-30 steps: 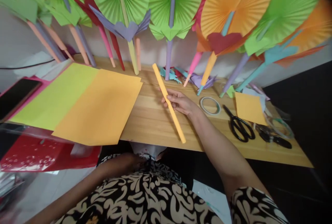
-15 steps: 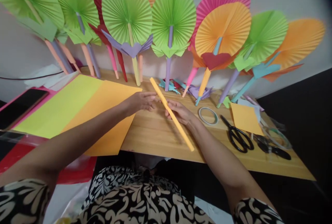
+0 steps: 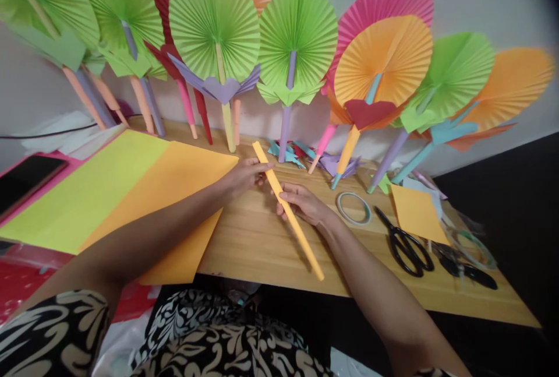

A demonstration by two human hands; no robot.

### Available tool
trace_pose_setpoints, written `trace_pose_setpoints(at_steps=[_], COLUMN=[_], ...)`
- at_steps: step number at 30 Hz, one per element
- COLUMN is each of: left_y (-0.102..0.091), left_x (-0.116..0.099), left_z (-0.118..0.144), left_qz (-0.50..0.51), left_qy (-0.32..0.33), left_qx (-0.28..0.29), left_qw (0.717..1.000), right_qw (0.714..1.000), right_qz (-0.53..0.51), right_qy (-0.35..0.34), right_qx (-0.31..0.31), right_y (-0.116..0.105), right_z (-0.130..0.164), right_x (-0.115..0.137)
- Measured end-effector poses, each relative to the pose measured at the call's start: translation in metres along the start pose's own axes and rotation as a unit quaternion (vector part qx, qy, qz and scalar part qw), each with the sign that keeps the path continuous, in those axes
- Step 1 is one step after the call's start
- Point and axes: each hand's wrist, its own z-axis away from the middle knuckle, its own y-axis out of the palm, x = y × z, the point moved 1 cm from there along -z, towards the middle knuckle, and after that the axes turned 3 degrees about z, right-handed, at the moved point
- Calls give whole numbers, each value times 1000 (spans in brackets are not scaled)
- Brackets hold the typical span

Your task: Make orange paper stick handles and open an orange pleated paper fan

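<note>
A thin yellow-orange rolled paper tube (image 3: pixel 297 231) slants over the wooden table, its upper end tilted to the left. My right hand (image 3: pixel 301 202) is closed round its middle, with the thumb on top. Higher up the tube, my left hand (image 3: pixel 248 175) has its fingers closed on it near the upper end; some of those fingers are hidden behind the tube. Beneath my left forearm lie orange paper sheets (image 3: pixel 192 161), partly over a yellow-green sheet (image 3: pixel 109 185).
Pleated paper fans, among them a green one (image 3: pixel 299 27) and an orange one (image 3: pixel 384 56), lean against the wall. To the right are a tape roll (image 3: pixel 353 208), black scissors (image 3: pixel 404 243) and an orange paper square (image 3: pixel 419 211). A phone (image 3: pixel 28 182) lies at left.
My left hand has come from beside the tube onto its upper part. The right hand keeps its hold. The whole view has shifted slightly.
</note>
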Motion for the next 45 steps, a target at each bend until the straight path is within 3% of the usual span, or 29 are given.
trace_pose_setpoints(at_steps=[3,7,13,22,35,45], left_y=[-13,-21,-11,-8,-9,-12], left_x=[-6,-5,2,12,17,18], left_z=[-8,-11,-3,-1,-1,-4], left_qz=[39,70,63,24,45,36], left_qy=[19,20,-2,5,20,26], left_qx=[-33,-29,-5,81,83,80], left_qw=[999,997,998,996,995,996], right_qw=[1000,998,999,999,993,992], right_qz=[12,17,7,40,112,117], right_qy=[8,-5,-27,-21,-33,-23], right_qx=[22,52,28,0,-34,-26], right_y=[0,1,0,5,7,9], right_z=[2,4,2,4,0,3], right_x=[-1,-1,-2,-1,-4,-2])
